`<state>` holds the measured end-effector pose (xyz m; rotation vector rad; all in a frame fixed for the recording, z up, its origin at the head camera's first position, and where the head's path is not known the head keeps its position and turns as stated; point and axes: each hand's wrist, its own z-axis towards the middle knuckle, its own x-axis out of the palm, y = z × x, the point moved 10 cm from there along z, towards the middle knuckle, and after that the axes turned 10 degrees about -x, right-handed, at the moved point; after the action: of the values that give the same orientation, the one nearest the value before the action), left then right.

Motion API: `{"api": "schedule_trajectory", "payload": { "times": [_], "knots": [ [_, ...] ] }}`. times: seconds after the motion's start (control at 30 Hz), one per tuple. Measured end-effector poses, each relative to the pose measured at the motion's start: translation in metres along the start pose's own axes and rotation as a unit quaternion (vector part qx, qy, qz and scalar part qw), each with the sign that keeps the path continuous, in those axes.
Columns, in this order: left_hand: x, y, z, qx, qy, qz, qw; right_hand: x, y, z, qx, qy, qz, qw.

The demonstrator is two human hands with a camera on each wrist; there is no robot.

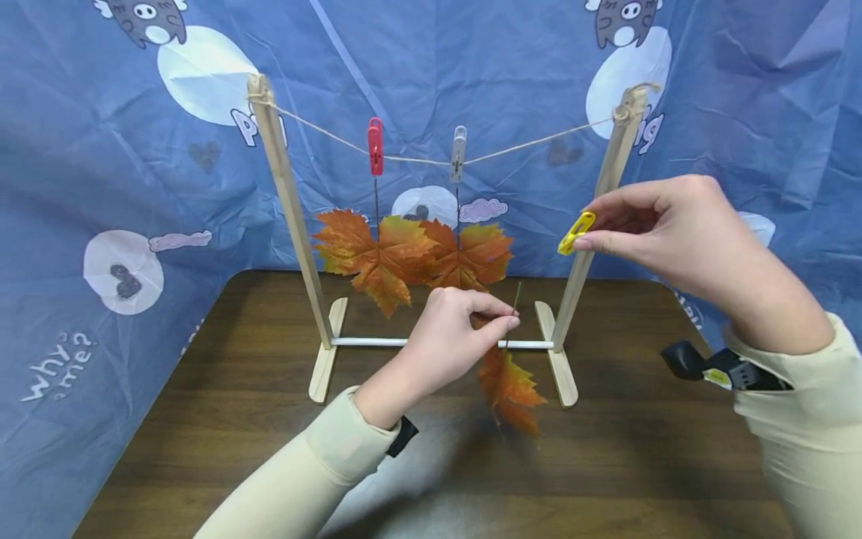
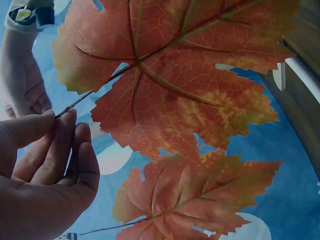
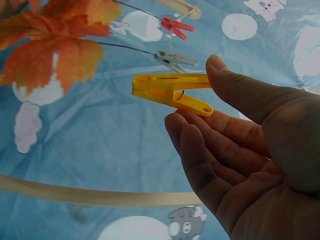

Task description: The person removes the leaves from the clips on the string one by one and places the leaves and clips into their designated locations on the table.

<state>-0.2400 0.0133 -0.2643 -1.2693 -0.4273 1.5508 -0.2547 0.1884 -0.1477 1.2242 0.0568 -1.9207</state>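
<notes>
My left hand [image 1: 465, 329] pinches the thin stem of an orange maple leaf [image 1: 512, 393] between thumb and index finger. In the left wrist view this leaf [image 2: 175, 75] spreads out beyond the fingertips. Up at the right, my right hand [image 1: 667, 224] holds a yellow clothespin [image 1: 576, 233] by its handle ends, its jaw end pointing away from the palm. A string [image 1: 539, 141] sags between two posts. On it, a red clothespin [image 1: 376, 147] and a grey clothespin [image 1: 459, 154] each hold a leaf by the stem, the left leaf [image 1: 377, 258] overlapping the right leaf [image 1: 471, 254].
The wooden stand has a left post [image 1: 286, 195], a right post [image 1: 616, 161], flat feet and a white crossbar [image 1: 370, 342] low between them. It stands on a dark wooden table [image 1: 222, 419]. A blue printed cloth [image 1: 431, 67] hangs behind.
</notes>
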Motion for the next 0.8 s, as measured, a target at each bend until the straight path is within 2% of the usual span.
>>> {"api": "schedule_trajectory", "payload": {
  "times": [0.17, 0.43, 0.57, 0.8],
  "knots": [
    [-0.008, 0.002, -0.011, 0.011, -0.011, 0.027, 0.9995, 0.013, -0.005, -0.009, -0.008, 0.002, 0.009, 0.9999],
    [-0.018, 0.014, -0.027, -0.001, -0.003, 0.043, 0.9991, 0.035, -0.010, -0.022, -0.028, 0.005, 0.037, 0.9989],
    [-0.024, 0.024, -0.034, -0.022, 0.005, 0.046, 0.9987, 0.050, -0.015, -0.029, -0.019, 0.014, 0.060, 0.9980],
    [-0.033, 0.046, -0.045, -0.081, 0.030, 0.054, 0.9948, 0.077, -0.018, -0.042, -0.024, 0.022, 0.094, 0.9951]
  ]
}}
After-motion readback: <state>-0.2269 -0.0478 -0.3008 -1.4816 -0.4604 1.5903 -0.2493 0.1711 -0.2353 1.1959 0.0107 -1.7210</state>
